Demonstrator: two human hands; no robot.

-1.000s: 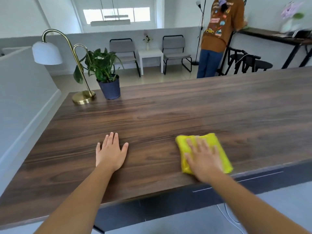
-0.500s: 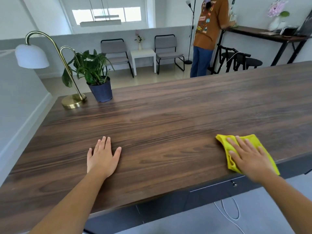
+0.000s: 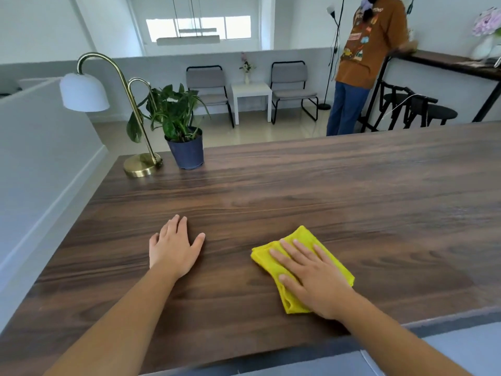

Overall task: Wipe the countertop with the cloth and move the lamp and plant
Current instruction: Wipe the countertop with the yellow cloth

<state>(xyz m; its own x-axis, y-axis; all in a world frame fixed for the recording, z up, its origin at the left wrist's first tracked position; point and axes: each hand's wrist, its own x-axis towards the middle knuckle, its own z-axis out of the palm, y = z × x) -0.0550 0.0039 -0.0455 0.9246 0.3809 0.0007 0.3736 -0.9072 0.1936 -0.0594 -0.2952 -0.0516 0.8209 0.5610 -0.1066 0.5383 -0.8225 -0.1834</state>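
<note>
A folded yellow cloth [image 3: 271,260] lies on the dark wooden countertop [image 3: 325,191] near its front edge. My right hand [image 3: 311,280] presses flat on the cloth, fingers spread. To the left of it, my left hand [image 3: 173,248] rests palm down on the bare wood, holding nothing. At the far left corner stand a brass lamp [image 3: 141,164] with a white shade and, right beside it, a green plant in a dark blue pot [image 3: 187,151].
A white half wall [image 3: 40,164] runs along the countertop's left side. Beyond the far edge are two grey chairs [image 3: 292,88], a small white table [image 3: 250,93], black stools [image 3: 423,109] and a person in an orange shirt [image 3: 366,50] at a side desk.
My right hand has slid the cloth back to the left, toward the middle of the front edge. The left hand stays flat in the same spot.
</note>
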